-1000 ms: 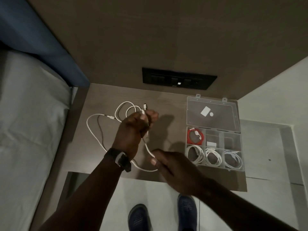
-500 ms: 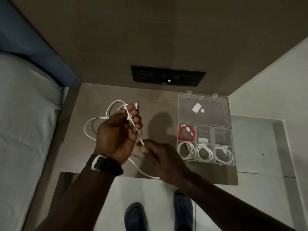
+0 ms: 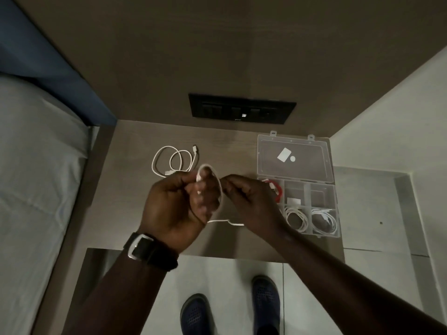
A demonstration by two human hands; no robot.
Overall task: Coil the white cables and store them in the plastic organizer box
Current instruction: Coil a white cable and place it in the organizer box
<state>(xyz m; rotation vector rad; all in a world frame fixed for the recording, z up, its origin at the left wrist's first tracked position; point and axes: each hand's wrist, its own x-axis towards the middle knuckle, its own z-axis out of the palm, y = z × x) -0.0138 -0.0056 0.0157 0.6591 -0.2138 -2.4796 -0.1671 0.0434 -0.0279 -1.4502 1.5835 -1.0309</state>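
My left hand point(image 3: 177, 201) grips one end of a white cable point(image 3: 219, 187) that loops around its fingers. My right hand point(image 3: 251, 201) pinches the same cable just to the right, and a loose stretch hangs below between the hands. A second white cable point(image 3: 173, 160) lies loosely looped on the wooden bedside table point(image 3: 135, 189), beyond my left hand. The clear plastic organizer box point(image 3: 310, 189) stands open at the right. Its front compartments hold coiled white cables point(image 3: 323, 220), and a red cable point(image 3: 275, 187) is partly hidden by my right hand.
The open lid point(image 3: 294, 158) lies flat toward the wall, with a white sticker on it. A black switch panel point(image 3: 242, 108) is on the wall behind. A bed point(image 3: 36, 177) borders the table's left side. My shoes point(image 3: 264, 303) stand on the tiled floor below.
Both hands have risen and come together over the table's middle. The held cable has been drawn up into a loop around my left fingers. The second cable now lies in plain view.
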